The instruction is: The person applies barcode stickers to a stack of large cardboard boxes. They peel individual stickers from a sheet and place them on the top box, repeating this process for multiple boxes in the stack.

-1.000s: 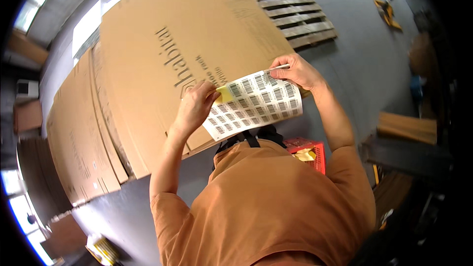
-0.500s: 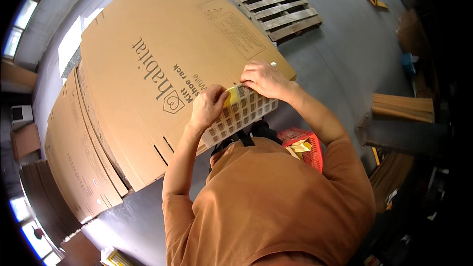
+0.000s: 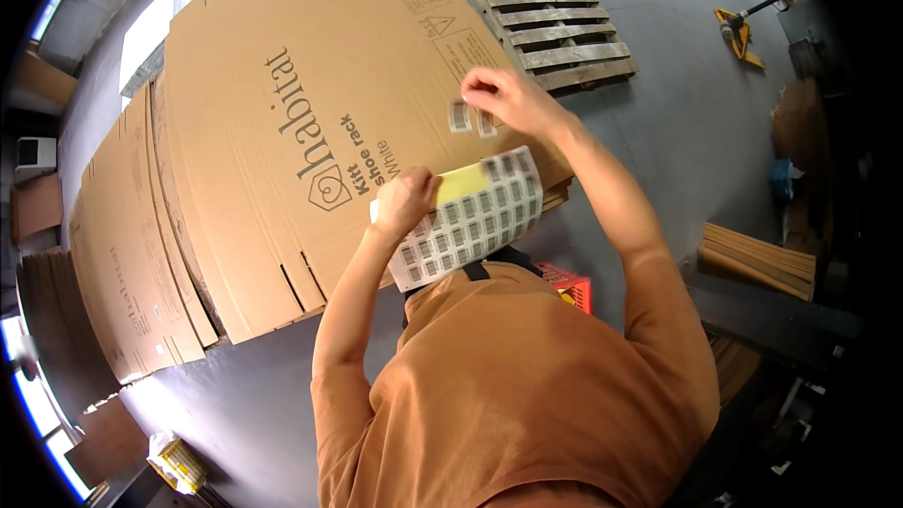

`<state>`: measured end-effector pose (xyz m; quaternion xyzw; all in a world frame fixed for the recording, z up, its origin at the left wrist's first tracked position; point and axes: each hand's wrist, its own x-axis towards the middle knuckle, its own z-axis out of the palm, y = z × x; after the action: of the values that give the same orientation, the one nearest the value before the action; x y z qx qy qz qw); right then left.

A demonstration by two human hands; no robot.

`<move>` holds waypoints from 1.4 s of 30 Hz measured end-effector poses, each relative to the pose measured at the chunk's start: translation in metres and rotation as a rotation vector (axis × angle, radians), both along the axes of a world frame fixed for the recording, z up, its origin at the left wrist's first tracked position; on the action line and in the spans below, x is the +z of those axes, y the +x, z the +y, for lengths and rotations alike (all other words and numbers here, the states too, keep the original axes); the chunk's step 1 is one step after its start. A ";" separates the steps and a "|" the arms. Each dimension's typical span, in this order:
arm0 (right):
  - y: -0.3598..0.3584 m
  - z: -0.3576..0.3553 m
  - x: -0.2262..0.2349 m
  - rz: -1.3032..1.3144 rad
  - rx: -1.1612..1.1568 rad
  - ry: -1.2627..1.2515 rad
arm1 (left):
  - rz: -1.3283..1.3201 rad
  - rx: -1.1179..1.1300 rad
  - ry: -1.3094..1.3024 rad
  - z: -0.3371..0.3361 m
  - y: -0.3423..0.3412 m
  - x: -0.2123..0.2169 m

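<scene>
Right hand (image 3: 515, 103): shifted forward, clear of the label sheet (image 3: 475, 219), since the earlier frame; fingers pinched together on two small oblong barcode labels (image 3: 459, 117), blurred. Left hand (image 3: 405, 202): fingers closed on the sheet's far edge. Sheet: thin, rectangular, bowed, smooth yellow backing (image 3: 464, 183) partly bared; above flat brown cardboard (image 3: 240, 226), near edge; long axis slanting near left to far right.

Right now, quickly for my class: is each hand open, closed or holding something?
Left hand: closed, holding the sticker sheet.
Right hand: fingertips closed, apparently holding two peeled stickers.
</scene>
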<state>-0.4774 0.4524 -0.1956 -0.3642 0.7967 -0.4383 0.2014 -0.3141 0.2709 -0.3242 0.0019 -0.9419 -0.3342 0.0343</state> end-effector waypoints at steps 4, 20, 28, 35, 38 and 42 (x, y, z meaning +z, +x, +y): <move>-0.067 -0.026 -0.086 -0.017 0.164 0.277 | -0.045 -0.030 -0.113 0.036 -0.020 -0.008; -0.087 -0.048 -0.140 0.026 0.271 0.397 | -0.436 0.129 -0.203 0.057 -0.062 0.002; -0.059 -0.060 -0.115 0.285 0.032 0.538 | -0.403 0.096 -0.299 0.054 -0.060 0.003; -0.040 -0.021 -0.111 -0.054 -0.392 -0.024 | -0.149 0.060 -0.415 0.050 0.004 -0.022; 0.029 -0.007 -0.083 -0.543 -0.468 -0.181 | -0.109 0.001 -0.321 0.045 0.063 -0.016; 0.107 -0.004 -0.112 -0.894 -0.565 -0.304 | 0.064 -0.126 -0.297 0.032 0.122 -0.024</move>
<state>-0.3705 0.4488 -0.3080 0.0605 0.6280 -0.6976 0.3397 -0.1921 0.3028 -0.3486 -0.0729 -0.9776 -0.1927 0.0434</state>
